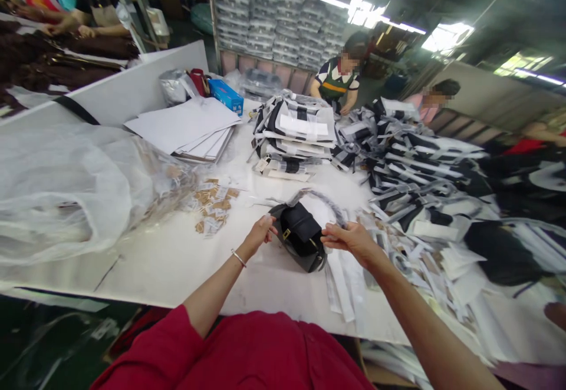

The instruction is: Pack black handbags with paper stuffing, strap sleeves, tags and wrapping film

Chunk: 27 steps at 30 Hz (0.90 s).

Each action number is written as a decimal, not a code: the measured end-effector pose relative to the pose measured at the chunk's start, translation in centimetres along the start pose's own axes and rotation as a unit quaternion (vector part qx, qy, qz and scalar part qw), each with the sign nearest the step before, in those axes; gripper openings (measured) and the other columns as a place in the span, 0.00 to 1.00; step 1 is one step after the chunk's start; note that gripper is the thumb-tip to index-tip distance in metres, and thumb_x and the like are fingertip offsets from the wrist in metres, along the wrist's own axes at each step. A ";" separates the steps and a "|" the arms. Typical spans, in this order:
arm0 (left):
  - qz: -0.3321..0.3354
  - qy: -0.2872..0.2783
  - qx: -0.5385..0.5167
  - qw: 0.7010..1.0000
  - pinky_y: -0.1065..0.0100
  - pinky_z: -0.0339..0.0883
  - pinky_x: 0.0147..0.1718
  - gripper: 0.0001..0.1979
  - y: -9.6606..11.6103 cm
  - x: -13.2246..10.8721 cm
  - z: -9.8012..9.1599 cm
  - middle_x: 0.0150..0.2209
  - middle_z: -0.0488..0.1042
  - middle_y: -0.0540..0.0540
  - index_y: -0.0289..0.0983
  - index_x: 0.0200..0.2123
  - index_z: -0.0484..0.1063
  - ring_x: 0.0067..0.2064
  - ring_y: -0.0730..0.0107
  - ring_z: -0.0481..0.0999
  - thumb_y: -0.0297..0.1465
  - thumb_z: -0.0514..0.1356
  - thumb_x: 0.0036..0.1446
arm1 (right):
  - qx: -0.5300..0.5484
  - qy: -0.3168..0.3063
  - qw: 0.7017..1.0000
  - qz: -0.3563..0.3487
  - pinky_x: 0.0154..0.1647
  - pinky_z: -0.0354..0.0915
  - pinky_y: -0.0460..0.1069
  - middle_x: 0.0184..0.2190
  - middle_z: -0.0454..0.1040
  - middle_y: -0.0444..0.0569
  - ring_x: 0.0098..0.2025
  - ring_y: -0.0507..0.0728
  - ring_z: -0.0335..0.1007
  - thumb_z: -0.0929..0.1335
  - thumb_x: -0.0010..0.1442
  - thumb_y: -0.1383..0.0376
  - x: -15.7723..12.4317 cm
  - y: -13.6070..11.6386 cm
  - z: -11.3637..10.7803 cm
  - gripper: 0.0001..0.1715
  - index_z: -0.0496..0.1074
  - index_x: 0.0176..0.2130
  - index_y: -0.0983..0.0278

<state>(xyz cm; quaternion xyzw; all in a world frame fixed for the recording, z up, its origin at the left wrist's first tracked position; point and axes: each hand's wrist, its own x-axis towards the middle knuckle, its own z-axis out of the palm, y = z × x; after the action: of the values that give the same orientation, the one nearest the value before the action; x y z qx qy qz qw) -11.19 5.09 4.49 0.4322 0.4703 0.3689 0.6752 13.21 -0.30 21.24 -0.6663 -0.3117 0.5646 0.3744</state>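
Observation:
A small black handbag (301, 234) with a gold clasp lies on the white table (177, 260) in front of me. My left hand (260, 232) touches its left end, fingers bent around the edge. My right hand (349, 238) holds its right side, near a wrapped grey strap (325, 200) that arches over the bag. A thin bracelet circles my left wrist. White paper strips (340, 287) lie under and beside the bag.
Clear plastic bags (66, 184) pile up at the left. Small tan tags (214, 201) are scattered nearby. White card sheets (186, 125), a blue box (226, 95) and stacks of wrapped black bags (294, 128) fill the far side. Other people work at the back.

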 end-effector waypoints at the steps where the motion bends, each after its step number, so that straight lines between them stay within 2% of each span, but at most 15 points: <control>1: 0.005 -0.006 -0.001 1.000 0.75 0.49 0.17 0.29 -0.1 -0.5 0.0 0.27 0.72 0.50 0.36 0.44 0.65 0.18 0.80 0.60 0.56 0.54 0.55 | 0.027 -0.007 1.000 0.008 0.37 0.78 0.52 0.33 0.81 0.58 0.35 0.61 0.80 0.80 0.42 0.57 -0.2 0.4 0.4 0.22 0.73 0.28 0.67; 4: 0.008 -0.025 -0.010 1.000 0.75 0.42 0.15 0.29 -0.9 -2.7 -0.1 0.27 0.72 0.51 0.36 0.41 0.64 0.16 0.83 0.54 0.58 0.52 0.56 | 0.115 -0.032 0.993 0.019 0.39 0.78 0.50 0.35 0.81 0.58 0.35 0.59 0.80 0.79 0.46 0.56 -1.1 1.7 1.6 0.21 0.75 0.31 0.69; 7: -0.011 -0.041 -0.037 0.998 0.74 0.40 0.15 0.33 -1.9 -4.9 -0.8 0.28 0.72 0.49 0.36 0.41 0.64 0.16 0.83 0.52 0.61 0.45 0.57 | 0.188 -0.042 0.981 0.030 0.40 0.77 0.50 0.34 0.81 0.57 0.35 0.59 0.80 0.79 0.47 0.58 -1.9 2.9 3.3 0.18 0.75 0.31 0.69; 11: -0.051 -0.061 -0.096 0.992 0.72 0.42 0.16 0.39 -2.5 -6.9 -2.0 0.27 0.74 0.46 0.34 0.41 0.66 0.16 0.80 0.54 0.64 0.38 0.55 | 0.270 -0.019 0.963 0.012 0.42 0.77 0.51 0.33 0.81 0.51 0.38 0.59 0.79 0.79 0.47 0.60 -2.2 3.9 6.1 0.16 0.74 0.31 0.64; 13: -0.060 -0.069 -0.109 0.990 0.72 0.44 0.17 0.38 -2.4 -7.6 -2.5 0.27 0.74 0.45 0.34 0.40 0.67 0.17 0.79 0.56 0.63 0.40 0.56 | 0.286 -0.018 0.958 -0.006 0.44 0.76 0.51 0.34 0.81 0.50 0.40 0.59 0.79 0.80 0.45 0.60 -2.2 4.2 7.5 0.17 0.74 0.31 0.64; 17: -0.052 -0.059 -0.082 0.993 0.72 0.47 0.20 0.29 -1.7 -9.0 -3.0 0.29 0.74 0.47 0.34 0.40 0.68 0.21 0.79 0.58 0.56 0.51 0.57 | 0.258 -0.029 0.965 -0.039 0.46 0.75 0.53 0.37 0.79 0.51 0.41 0.60 0.78 0.80 0.41 0.58 -2.7 4.5 9.2 0.21 0.73 0.31 0.64; 19: -0.035 -0.044 -0.048 0.997 0.73 0.47 0.22 0.24 -1.4 -9.9 -3.0 0.29 0.72 0.50 0.35 0.39 0.68 0.22 0.79 0.57 0.51 0.57 0.55 | 0.218 -0.036 0.974 -0.054 0.46 0.75 0.53 0.43 0.78 0.51 0.42 0.59 0.78 0.80 0.42 0.58 -3.2 4.8 8.9 0.24 0.74 0.36 0.63; 21: -0.026 -0.029 -0.015 0.999 0.73 0.49 0.23 0.20 -1.2 -10.7 -2.9 0.26 0.69 0.53 0.35 0.36 0.67 0.23 0.80 0.57 0.48 0.61 0.52 | 0.158 -0.039 0.985 -0.060 0.42 0.75 0.54 0.49 0.75 0.51 0.41 0.60 0.78 0.80 0.42 0.58 -3.9 5.5 7.8 0.31 0.73 0.44 0.61; 23: -0.023 -0.016 0.002 1.000 0.74 0.51 0.25 0.19 -1.2 -11.5 -2.8 0.24 0.67 0.54 0.36 0.32 0.66 0.24 0.79 0.59 0.45 0.64 0.49 | 0.104 0.001 0.993 -0.057 0.37 0.75 0.53 0.53 0.72 0.53 0.41 0.60 0.78 0.80 0.40 0.58 -4.5 7.0 6.3 0.39 0.70 0.50 0.59; 25: -0.020 -0.006 0.004 1.000 0.73 0.53 0.26 0.19 -1.4 -12.1 -2.6 0.23 0.66 0.55 0.36 0.30 0.65 0.25 0.78 0.61 0.45 0.65 0.48 | 0.076 0.070 0.994 -0.040 0.32 0.73 0.51 0.50 0.73 0.53 0.38 0.59 0.77 0.80 0.38 0.57 -5.2 9.3 4.9 0.39 0.71 0.49 0.60; 27: -0.019 -0.004 0.006 1.000 0.73 0.55 0.26 0.20 -1.7 -12.6 -2.2 0.22 0.65 0.55 0.37 0.28 0.64 0.25 0.78 0.62 0.46 0.65 0.46 | 0.059 0.111 0.992 -0.005 0.27 0.69 0.49 0.40 0.76 0.52 0.34 0.58 0.75 0.79 0.37 0.54 -5.8 11.9 4.3 0.30 0.74 0.40 0.63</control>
<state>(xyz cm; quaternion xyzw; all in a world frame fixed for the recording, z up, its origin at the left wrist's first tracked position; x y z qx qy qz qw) -16.76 -6.37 6.45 0.4292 0.4777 0.3513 0.6813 7.90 -10.81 13.77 -0.7000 -0.2378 0.5023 0.4485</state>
